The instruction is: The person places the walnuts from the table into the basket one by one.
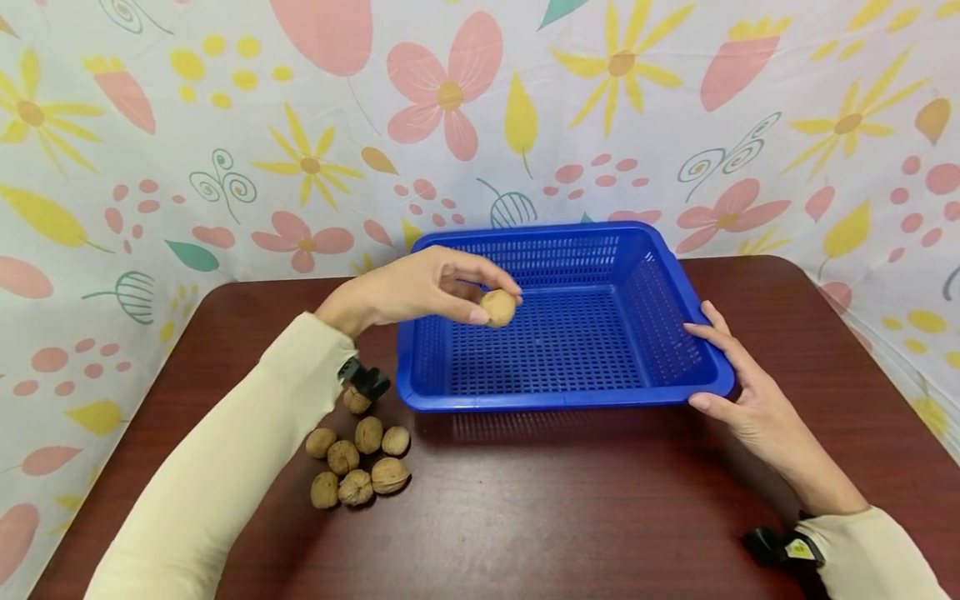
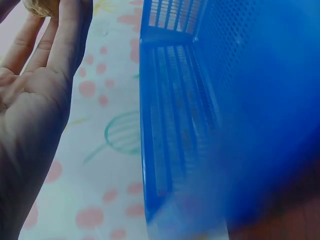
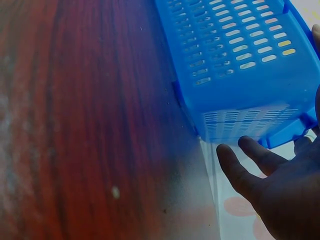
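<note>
In the head view my left hand [image 1: 427, 292] pinches a walnut [image 1: 498, 307] between thumb and fingertips, above the left part of a blue plastic basket [image 1: 536, 398]. The left wrist view catches this walnut [image 2: 41, 7] at the top edge, beside the fingers. My right hand [image 1: 757, 400] grips the basket's front right corner, its thumb at the front rim and a finger on the right rim. Seen from the right wrist, two fingers [image 3: 239, 170] reach along the outside of the basket [image 3: 240, 80]. Several walnuts [image 1: 356, 487] lie together on the table, left of the basket.
A dark reddish-brown table [image 1: 540, 508] carries the basket and the walnuts. Behind it hangs a white cloth [image 1: 480, 192] printed with flowers and leaves. One walnut [image 1: 357, 400] is partly hidden by the left wrist camera [image 1: 365, 379].
</note>
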{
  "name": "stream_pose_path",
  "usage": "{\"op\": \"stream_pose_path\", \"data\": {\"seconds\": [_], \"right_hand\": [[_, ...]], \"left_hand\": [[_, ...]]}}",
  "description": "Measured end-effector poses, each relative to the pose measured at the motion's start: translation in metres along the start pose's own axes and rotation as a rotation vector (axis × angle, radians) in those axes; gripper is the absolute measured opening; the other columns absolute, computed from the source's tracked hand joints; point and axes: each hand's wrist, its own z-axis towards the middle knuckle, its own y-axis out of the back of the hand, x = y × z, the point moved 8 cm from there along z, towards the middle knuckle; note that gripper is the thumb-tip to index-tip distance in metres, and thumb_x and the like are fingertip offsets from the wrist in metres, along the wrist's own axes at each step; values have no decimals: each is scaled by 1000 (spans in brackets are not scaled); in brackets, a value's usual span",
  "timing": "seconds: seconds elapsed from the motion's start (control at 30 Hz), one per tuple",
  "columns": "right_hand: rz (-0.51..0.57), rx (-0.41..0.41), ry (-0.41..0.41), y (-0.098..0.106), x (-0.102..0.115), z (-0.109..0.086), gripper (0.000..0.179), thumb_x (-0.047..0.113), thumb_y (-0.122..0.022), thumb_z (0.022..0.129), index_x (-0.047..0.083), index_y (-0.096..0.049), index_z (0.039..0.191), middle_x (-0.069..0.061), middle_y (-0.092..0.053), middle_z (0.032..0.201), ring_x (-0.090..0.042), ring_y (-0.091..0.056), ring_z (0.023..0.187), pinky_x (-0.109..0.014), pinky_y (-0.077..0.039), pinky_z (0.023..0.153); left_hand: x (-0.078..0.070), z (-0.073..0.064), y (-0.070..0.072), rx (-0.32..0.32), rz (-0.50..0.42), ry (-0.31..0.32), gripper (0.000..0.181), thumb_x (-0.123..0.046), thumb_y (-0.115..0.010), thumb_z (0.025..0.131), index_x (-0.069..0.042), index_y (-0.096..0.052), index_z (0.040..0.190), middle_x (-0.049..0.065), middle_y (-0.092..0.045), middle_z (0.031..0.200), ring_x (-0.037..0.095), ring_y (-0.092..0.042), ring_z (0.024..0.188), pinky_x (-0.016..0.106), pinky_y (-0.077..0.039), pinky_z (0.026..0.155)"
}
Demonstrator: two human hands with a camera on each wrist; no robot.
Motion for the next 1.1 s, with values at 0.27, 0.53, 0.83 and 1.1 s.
{"op": "stream_pose_path", "data": {"seconds": [0.27, 0.53, 0.83, 1.1], "right_hand": [[22, 10, 27, 0, 1, 1, 74, 5, -74, 96, 7, -39, 160, 2, -7, 178, -10, -9, 162, -4, -31, 109], [17, 10, 24, -1, 1, 1, 74, 4, -75, 94, 7, -39, 160, 2, -7, 178, -10, -8, 162, -4, -30, 110], [38, 13, 15, -3, 0, 0, 74, 2, -73, 95, 7, -38, 160, 2, -6, 178, -12, -8, 162, -4, -32, 110], [32, 14, 9, -1, -1, 1, 74, 3, -73, 95, 8, -38, 160, 2, -6, 178, -13, -8, 162, -4, -32, 110]], "left_hand": [[-11, 52, -12, 107, -53, -22, 39, -2, -71, 97, -2, -67, 135, 12, -68, 136, 26, -65, 124, 41, -54, 107], [9, 96, -33, 172, -80, 62, 41, -5, -73, 97, -4, -66, 137, 7, -65, 137, 24, -59, 127, 37, -55, 106], [44, 135, -76, 275, -69, 230, 44, -3, -75, 96, 1, -65, 138, 9, -65, 133, 20, -63, 117, 37, -55, 108], [64, 155, -108, 370, 90, 298, 42, -5, -76, 95, -5, -69, 136, 1, -70, 125, 7, -62, 114, 21, -55, 96]]}}
